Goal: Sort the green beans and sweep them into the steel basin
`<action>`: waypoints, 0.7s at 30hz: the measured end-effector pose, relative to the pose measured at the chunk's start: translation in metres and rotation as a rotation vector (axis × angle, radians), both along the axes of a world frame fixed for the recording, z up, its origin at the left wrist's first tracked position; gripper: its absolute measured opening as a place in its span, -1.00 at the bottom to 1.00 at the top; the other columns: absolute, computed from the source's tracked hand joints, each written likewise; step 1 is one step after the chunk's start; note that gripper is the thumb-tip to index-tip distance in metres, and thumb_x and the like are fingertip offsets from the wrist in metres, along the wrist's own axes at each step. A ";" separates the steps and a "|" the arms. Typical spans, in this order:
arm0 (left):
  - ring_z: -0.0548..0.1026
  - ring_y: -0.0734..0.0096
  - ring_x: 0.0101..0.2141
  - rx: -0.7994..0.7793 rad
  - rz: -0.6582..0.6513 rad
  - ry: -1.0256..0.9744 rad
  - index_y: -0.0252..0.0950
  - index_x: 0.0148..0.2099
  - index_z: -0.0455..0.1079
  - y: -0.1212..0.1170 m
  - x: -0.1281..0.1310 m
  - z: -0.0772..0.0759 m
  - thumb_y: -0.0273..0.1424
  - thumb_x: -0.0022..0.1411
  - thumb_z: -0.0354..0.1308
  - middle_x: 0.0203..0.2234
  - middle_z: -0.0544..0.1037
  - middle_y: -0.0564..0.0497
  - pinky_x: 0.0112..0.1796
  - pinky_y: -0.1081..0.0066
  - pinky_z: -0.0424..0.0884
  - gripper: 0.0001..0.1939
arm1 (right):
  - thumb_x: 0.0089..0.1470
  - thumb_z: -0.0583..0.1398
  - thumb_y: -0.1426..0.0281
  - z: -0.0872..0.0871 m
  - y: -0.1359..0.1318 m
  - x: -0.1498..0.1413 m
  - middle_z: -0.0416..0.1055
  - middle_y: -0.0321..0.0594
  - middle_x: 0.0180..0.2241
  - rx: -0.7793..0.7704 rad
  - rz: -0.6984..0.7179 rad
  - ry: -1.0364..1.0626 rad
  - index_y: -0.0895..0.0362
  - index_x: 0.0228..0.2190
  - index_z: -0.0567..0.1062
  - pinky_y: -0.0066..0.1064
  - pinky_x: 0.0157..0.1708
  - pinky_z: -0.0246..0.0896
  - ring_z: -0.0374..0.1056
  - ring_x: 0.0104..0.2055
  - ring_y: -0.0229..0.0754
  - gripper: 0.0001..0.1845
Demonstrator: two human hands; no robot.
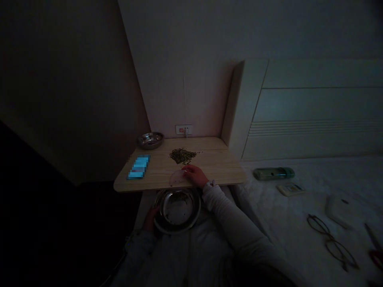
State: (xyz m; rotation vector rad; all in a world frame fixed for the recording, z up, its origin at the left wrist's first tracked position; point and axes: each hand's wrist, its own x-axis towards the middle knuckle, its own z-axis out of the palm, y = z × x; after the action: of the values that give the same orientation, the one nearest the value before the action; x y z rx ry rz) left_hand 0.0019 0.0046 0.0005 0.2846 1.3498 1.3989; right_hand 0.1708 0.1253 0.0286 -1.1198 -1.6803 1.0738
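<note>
Dim room; landmark for all places: the pile of small greenish seeds [181, 155] on the pale wood tabletop [220, 159]. Pile loosely spread, a few strays off its right side.

Right hand [195, 175]: just on the near side of the pile, fingers bent at the right edge of a thin translucent piece [177, 178] with a rounded outline. Too dark to tell whether the fingers pinch it or only touch it. The piece lies nearer than the pile, a few dark specks showing at it.

Left hand [150, 218]: nearer than the pile and to its left, gripping the left side of a wide steel basin [179, 228]. Basin sits nearer than the pile, below the tabletop's front edge, over the lap; scattered dark bits inside.

Left of the pile, slightly nearer: a phone [139, 166], screen lit. Left of the pile and farther back: a smaller steel bowl [150, 140]. Behind the pile, on the wall: a socket [183, 129] with a plug in it.

Well right of the pile, on the bed [269, 207]: a green case [273, 173] and eyeglasses [324, 234].
</note>
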 end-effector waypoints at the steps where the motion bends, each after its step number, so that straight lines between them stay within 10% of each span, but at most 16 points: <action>1: 0.47 0.21 -0.42 0.002 -0.010 0.003 -0.24 -0.65 0.36 0.001 -0.001 -0.003 -0.47 -0.17 0.07 -0.66 0.49 0.01 -0.30 0.27 0.35 -0.90 | -0.20 0.06 0.47 0.000 0.000 0.000 0.38 -0.38 -0.56 0.001 -0.006 -0.001 0.12 -0.38 0.42 -0.49 -0.45 0.11 0.23 -0.50 -0.32 -0.76; 11: 0.40 0.14 -0.17 0.036 -0.031 0.098 -0.25 -0.62 0.37 0.012 -0.031 -0.058 -0.48 -0.22 0.15 -0.58 0.51 -0.01 -0.12 0.23 0.25 -0.96 | -0.20 0.06 0.46 0.003 -0.002 0.001 0.38 -0.38 -0.58 -0.011 0.019 -0.013 0.13 -0.42 0.43 -0.47 -0.41 0.12 0.24 -0.49 -0.31 -0.78; 21: 0.47 0.23 -0.38 0.047 -0.018 0.039 -0.28 -0.66 0.38 0.006 -0.015 -0.032 -0.51 -0.17 0.12 -0.66 0.48 0.02 -0.19 0.27 0.30 -0.90 | -0.19 0.02 0.42 -0.001 0.000 0.001 0.35 -0.37 -0.58 -0.019 -0.181 0.130 0.14 -0.41 0.37 -0.45 -0.36 0.14 0.25 -0.47 -0.30 -0.78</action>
State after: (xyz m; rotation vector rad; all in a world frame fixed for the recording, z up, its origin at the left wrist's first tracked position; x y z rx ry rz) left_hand -0.0131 0.0111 -0.0318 0.3558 1.3444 1.4174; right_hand 0.1714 0.1254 0.0279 -1.1648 -1.4414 1.0265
